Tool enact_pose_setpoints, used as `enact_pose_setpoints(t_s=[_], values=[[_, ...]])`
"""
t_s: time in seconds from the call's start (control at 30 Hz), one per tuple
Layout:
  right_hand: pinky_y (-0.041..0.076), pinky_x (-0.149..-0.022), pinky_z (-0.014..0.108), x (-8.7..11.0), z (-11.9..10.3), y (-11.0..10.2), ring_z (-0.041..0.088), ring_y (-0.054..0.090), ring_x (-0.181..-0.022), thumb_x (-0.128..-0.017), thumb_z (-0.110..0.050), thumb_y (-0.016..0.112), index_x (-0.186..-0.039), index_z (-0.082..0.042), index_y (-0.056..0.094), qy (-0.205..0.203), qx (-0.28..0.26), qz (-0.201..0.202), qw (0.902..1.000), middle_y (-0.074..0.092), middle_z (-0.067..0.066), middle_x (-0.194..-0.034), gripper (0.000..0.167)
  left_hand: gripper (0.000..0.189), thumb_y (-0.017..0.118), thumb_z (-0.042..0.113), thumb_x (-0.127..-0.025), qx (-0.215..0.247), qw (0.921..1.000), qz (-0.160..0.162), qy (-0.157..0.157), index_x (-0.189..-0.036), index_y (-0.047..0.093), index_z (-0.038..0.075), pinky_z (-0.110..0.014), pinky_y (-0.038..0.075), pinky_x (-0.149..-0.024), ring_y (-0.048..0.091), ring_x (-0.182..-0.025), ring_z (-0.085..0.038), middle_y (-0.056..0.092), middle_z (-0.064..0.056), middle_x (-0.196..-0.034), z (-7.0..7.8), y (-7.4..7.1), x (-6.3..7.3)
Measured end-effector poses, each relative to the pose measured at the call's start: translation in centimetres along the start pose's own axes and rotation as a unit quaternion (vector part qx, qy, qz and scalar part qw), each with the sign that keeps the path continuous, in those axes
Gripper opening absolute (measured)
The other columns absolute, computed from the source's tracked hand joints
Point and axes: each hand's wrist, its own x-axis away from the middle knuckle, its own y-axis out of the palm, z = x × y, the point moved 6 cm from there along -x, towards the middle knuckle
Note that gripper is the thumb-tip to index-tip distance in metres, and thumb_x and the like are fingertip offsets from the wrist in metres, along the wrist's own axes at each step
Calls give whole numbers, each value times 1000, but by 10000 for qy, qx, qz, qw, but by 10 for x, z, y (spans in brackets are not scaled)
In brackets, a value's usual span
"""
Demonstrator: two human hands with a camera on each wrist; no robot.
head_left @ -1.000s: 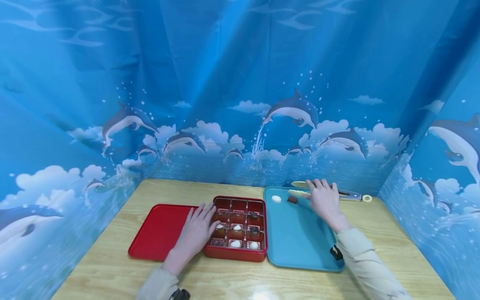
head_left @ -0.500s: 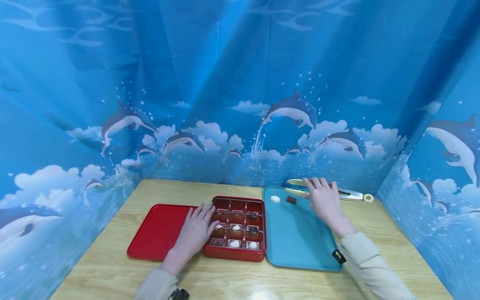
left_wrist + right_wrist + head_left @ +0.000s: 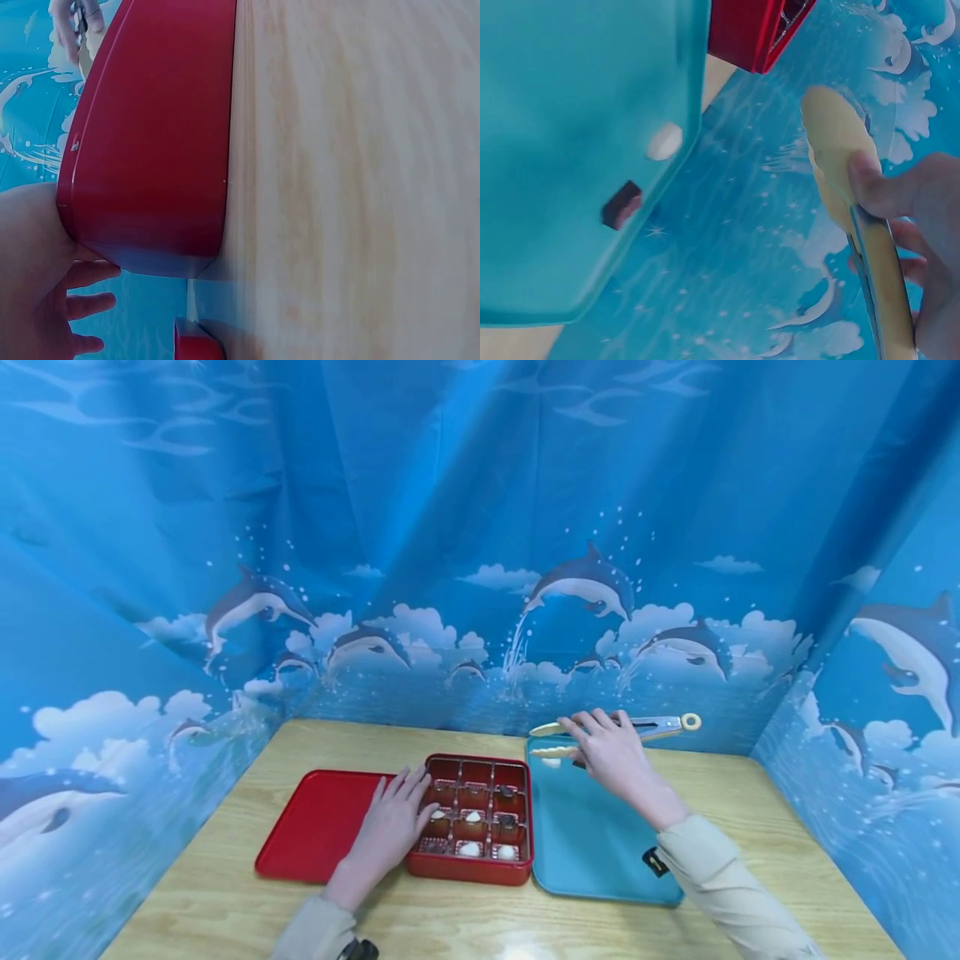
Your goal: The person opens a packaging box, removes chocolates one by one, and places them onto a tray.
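Note:
My right hand holds a pair of tongs with pale tips and metal arms, raised above the back of a blue tray. The tongs' tips are apart in the head view, with nothing between them. On the tray lie a white oval piece and a dark brown chocolate-like block; the hand and tongs partly cover both in the head view. My left hand rests with spread fingers on the left edge of a red box. White and dark pieces sit in several of its clear compartments.
A flat red lid lies left of the box, partly behind the left forearm. The box stands close against the tray's left edge on a wooden table. A dolphin-printed blue curtain rises behind the table.
My right hand has lifted the tongs and carried them leftward, so the tips now stand over the white piece in the head view. The left hand stays at the box.

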Motion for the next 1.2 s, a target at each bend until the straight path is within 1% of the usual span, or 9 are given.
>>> enact_pose_setpoints(t_s=[0.17, 0.3, 0.43, 0.67, 0.83, 0.97, 1.03, 1.1, 1.2], values=[[46, -87, 47, -14, -16, -1, 27, 60, -105, -89, -31, 79, -134, -16, 67, -584, 158, -145, 9981, 68, 6, -121, 50, 57, 60, 39, -101, 32, 10000, 12, 0, -144, 55, 3, -61, 29, -117, 39, -144, -40, 50, -14, -152, 1, -1, 0], [47, -87, 46, -21, -28, -2, 25, 61, -105, -84, -31, 84, -132, -18, 68, -967, 208, -219, 9949, 69, 4, -118, 52, 57, 60, 40, -101, 12, 10000, 7, 1, -145, 55, 3, -61, 29, -117, 39, -144, -40, 50, -14, -153, 1, -1, 1], [47, -90, 45, -28, -39, 0, 24, 61, -107, -81, -35, 86, -130, -21, 69, -1264, 401, -357, 9905, 69, 0, -116, 54, 57, 59, 40, -102, -19, 10000, 3, 5, -145, 55, 3, -61, 29, -117, 39, -144, -39, 49, -14, -153, 0, 0, 1], [46, -93, 44, -38, -56, 2, 20, 61, -108, -82, -34, 85, -129, -25, 70, -1593, 721, -656, 9824, 69, -2, -116, 50, 57, 60, 39, -101, 23, 10000, 38, 0, -145, 55, 3, -61, 29, -117, 39, -145, -40, 49, -14, -153, 0, -1, 1], [46, -93, 42, -44, -68, 5, 19, 61, -104, -83, -30, 85, -123, -27, 72, -1902, 1095, -694, 9732, 70, -4, -112, 42, 56, 60, 39, -102, 10, 10000, 4, -15, -145, 55, 3, -61, 28, -117, 38, -145, -39, 49, -14, -153, 0, -1, 0], [45, -96, 42, -49, -75, 8, 18, 60, -104, -86, -27, 83, -118, -29, 73, -1999, 1326, -823, 9673, 70, -5, -110, 33, 57, 60, 39, -102, 44, 10000, 1, -4, -145, 55, 3, -62, 28, -117, 38, -145, -40, 49, -14, -153, 0, -1, 0], [44, -94, 40, -52, -79, 9, 17, 60, -103, -88, -24, 80, -114, -30, 74, -2015, 1363, -845, 9663, 70, -6, -107, 27, 56, 61, 39, -101, 57, 10000, 20, 6, -145, 55, 3, -62, 29, -117, 39, -144, -40, 49, -14, -153, 0, -1, 0], [42, -88, 38, -53, -83, 9, 15, 60, -98, -92, -20, 77, -109, -30, 76, -2048, 1385, -822, 9655, 70, -7, -102, 20, 56, 60, 39, -101, 6, 10000, 19, 13, -145, 55, 4, -62, 29, -117, 39, -144, -39, 49, -14, -153, 0, -1, 0], [35, -79, 35, -55, -89, 10, 14, 58, -91, -94, -17, 73, -103, -31, 78, -2087, 1431, -812, 9640, 69, -8, -95, 18, 56, 59, 39, -102, -39, 10000, 12, 37, -145, 55, 4, -62, 29, -117, 39, -145, -39, 49, -14, -153, -1, 0, 0]])
